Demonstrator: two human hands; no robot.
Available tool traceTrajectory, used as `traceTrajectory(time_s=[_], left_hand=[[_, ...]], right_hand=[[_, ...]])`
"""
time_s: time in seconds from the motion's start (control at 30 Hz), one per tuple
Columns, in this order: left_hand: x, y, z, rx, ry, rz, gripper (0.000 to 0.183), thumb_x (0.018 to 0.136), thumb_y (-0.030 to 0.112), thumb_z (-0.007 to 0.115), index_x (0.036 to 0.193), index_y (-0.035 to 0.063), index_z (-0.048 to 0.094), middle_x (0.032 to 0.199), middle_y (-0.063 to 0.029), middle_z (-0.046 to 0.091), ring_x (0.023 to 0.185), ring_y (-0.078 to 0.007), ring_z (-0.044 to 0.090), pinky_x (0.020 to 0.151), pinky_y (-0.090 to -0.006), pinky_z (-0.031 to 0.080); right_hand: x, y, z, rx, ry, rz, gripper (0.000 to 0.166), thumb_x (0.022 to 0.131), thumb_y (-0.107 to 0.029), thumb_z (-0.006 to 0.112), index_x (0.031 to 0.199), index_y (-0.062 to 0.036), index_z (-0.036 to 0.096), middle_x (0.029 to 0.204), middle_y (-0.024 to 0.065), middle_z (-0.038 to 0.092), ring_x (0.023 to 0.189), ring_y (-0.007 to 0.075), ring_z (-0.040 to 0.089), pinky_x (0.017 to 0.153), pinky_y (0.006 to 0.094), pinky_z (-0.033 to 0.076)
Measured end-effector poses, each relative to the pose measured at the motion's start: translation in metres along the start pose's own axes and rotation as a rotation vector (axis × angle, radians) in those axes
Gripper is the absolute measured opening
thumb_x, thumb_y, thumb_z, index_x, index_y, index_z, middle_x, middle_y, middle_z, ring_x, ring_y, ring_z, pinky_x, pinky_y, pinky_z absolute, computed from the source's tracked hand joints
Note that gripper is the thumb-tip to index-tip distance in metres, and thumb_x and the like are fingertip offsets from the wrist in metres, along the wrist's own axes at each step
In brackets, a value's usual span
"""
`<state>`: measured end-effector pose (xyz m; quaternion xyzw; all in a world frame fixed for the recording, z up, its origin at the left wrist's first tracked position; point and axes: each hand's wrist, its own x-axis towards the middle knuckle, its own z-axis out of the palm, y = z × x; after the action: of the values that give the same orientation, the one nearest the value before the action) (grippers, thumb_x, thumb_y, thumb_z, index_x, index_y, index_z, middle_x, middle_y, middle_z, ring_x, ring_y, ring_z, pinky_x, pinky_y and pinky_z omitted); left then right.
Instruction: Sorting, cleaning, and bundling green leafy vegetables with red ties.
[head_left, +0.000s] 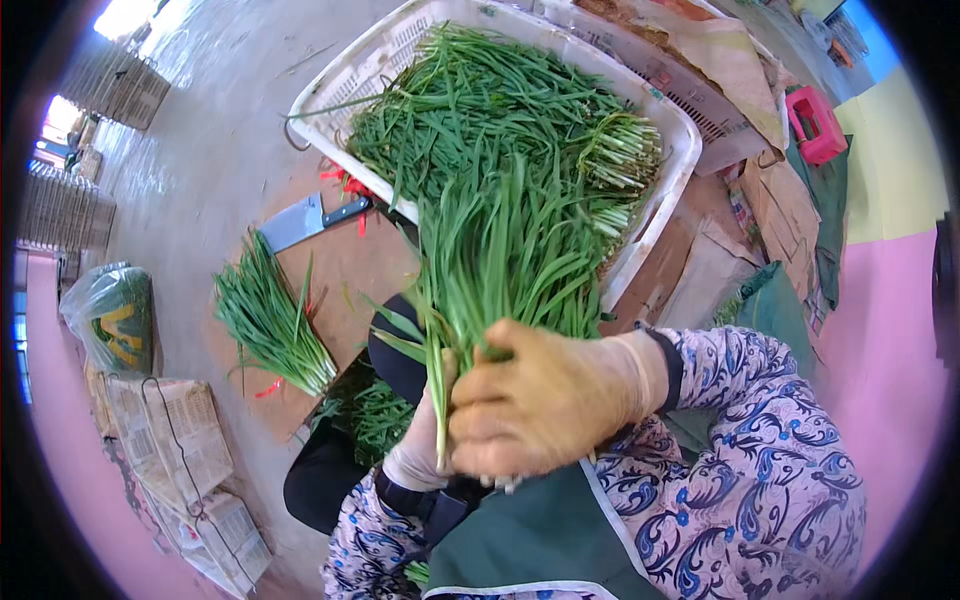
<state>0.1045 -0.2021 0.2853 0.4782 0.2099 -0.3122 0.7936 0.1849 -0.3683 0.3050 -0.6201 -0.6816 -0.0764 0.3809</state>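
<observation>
A large bunch of long green leafy stalks, likely garlic chives (495, 262), fans out away from me, its white ends low near my apron. My right hand (525, 405), in a yellowish glove, is closed around the front of the bunch near those ends. Behind it my left hand (424, 442), also gloved, grips the same bunch from the left, its fingers mostly hidden. One pale stalk (439, 397) hangs loose in front of the left hand. Beyond the bunch, a white plastic crate (345, 71) holds a heap of the same greens (480, 105).
A cleaver (296, 225) and a bundle of greens (274, 322) lie on a brown board (352, 277) to the left. Red ties (345, 180) lie by the crate. Further left are a plastic bag (112, 319) and stacked white crates (176, 442). A pink container (817, 124) stands right.
</observation>
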Motion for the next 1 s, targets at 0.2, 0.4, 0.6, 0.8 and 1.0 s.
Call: traceTrajectory(time_s=[0.2,0.4,0.6,0.8,1.0], left_hand=[[0.007,-0.009,-0.011,-0.69,-0.289,-0.149,0.048,0.1,0.039,0.028,0.133,0.0061,0.04,0.124,-0.0126,0.054,0.108,-0.0259,0.058,0.087,-0.0397,0.052],[-0.005,0.001,-0.011,-0.64,-0.29,-0.18,0.075,0.09,0.065,0.028,0.136,0.0058,0.036,0.125,-0.013,0.053,0.109,-0.0259,0.057,0.088,-0.0395,0.05],[-0.009,-0.01,-0.023,-0.836,-0.353,-0.211,0.08,0.083,0.074,0.034,0.132,0.011,0.044,0.124,-0.0144,0.052,0.115,-0.0262,0.051,0.1,-0.0436,0.041],[0.012,-0.065,-0.049,-0.734,0.003,-0.222,0.072,0.086,0.062,0.049,0.131,0.0061,0.045,0.127,-0.0178,0.05,0.108,-0.0257,0.054,0.093,-0.0376,0.046],[0.008,-0.057,-0.038,-0.677,-0.2,-0.127,0.074,0.086,0.06,0.051,0.133,0.0041,0.04,0.126,-0.0205,0.048,0.108,-0.0285,0.053,0.091,-0.0393,0.048]], right_hand=[[-0.028,0.006,0.006,-0.007,0.056,0.133,0.028,0.076,-0.027,0.063,0.101,-0.0157,0.057,0.1,0.0,0.06,0.09,0.0189,0.056,0.067,0.0399,0.034],[-0.021,0.002,0.017,-0.029,0.101,0.127,0.026,0.075,-0.025,0.063,0.099,-0.0165,0.058,0.1,-0.0005,0.06,0.09,0.0186,0.057,0.066,0.0392,0.032],[-0.006,-0.002,0.029,-0.066,0.048,0.056,0.021,0.076,-0.026,0.061,0.092,-0.0128,0.058,0.087,-0.0004,0.058,0.083,0.0179,0.056,0.062,0.0365,0.037],[0.025,-0.009,0.04,-0.148,-0.009,-0.129,0.023,0.071,-0.024,0.056,0.087,-0.0072,0.057,0.072,-0.0001,0.05,0.069,0.0167,0.05,0.061,0.0345,0.038],[0.036,-0.019,0.091,-0.524,0.154,-0.252,0.021,0.075,-0.023,0.049,0.078,-0.002,0.051,0.071,0.0126,0.051,0.069,0.0313,0.052,0.075,0.0602,0.045]])
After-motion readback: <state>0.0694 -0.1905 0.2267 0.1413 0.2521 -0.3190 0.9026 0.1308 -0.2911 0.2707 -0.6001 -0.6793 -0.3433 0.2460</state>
